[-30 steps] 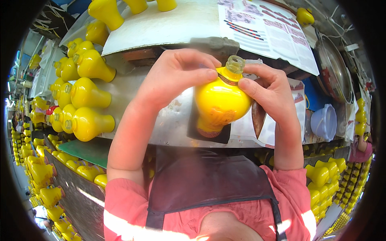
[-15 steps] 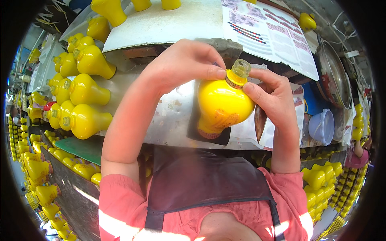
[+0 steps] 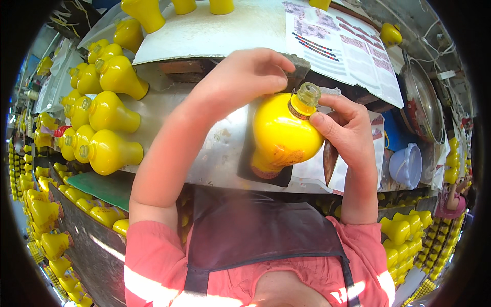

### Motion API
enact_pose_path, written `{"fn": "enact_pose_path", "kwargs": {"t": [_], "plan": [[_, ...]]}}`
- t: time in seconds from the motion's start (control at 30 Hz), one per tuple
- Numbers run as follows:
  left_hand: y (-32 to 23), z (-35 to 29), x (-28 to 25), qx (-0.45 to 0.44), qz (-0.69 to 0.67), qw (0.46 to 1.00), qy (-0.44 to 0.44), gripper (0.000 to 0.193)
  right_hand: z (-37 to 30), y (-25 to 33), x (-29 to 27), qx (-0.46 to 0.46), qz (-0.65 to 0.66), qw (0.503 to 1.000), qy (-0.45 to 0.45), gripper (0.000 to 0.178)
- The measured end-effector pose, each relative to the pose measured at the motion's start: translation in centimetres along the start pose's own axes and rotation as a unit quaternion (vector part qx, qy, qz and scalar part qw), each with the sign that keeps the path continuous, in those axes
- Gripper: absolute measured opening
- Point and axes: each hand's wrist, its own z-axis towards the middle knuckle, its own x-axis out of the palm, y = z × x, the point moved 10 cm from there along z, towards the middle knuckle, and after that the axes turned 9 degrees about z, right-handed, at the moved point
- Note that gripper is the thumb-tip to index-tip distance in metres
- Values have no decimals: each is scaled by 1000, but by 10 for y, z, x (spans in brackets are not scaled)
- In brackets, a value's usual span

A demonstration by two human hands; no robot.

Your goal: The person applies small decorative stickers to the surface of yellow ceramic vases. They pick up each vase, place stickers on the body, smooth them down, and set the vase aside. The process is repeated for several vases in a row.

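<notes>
A glossy yellow bottle (image 3: pixel 284 130) with a bare clear-glass mouth (image 3: pixel 309 93) leans toward the upper right, its narrower foot on a dark pad (image 3: pixel 282 177). A thin dark patterned band (image 3: pixel 298 113) runs around the base of its neck, and one end stands up loose on the left side. My right hand (image 3: pixel 346 122) grips the neck, thumb on the band's near side and fingers behind. Just left of the neck, my left hand (image 3: pixel 255 74) hovers above the shoulder. Its thumb and forefinger are apart, with nothing visible between them.
Several yellow bottles (image 3: pixel 112 113) lie in rows at the left of the metal bench (image 3: pixel 215 153). A white board (image 3: pixel 220 38) and printed decal sheets (image 3: pixel 337 48) are at the back. To the right stand a pale bucket (image 3: pixel 406 166) and a round metal pan (image 3: pixel 423 100).
My left hand has come off the band and lifted slightly away, its finger and thumb spreading. The band's end now sticks up. My right hand keeps its grip on the neck.
</notes>
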Motion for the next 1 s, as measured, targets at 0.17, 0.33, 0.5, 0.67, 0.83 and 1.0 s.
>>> {"fn": "enact_pose_path", "kwargs": {"t": [0.17,0.33,0.5,0.67,0.83,1.0], "plan": [[-5,-42,0,40,15,997,-64,22,4,2,1,-29,-4,1000,-1,32],[-14,-51,5,106,119,982,-102,26,4,2,2,-26,-8,1000,-1,31],[-5,-42,10,65,83,993,-61,35,2,-4,3,23,21,999,-11,32],[16,-30,21,33,-22,999,16,49,2,-1,6,15,26,1000,-9,28],[27,-23,36,3,-88,992,89,54,0,-2,8,1,39,999,0,19],[-9,-25,20,57,-73,996,-20,48,2,-1,7,-29,37,999,1,18]]}}
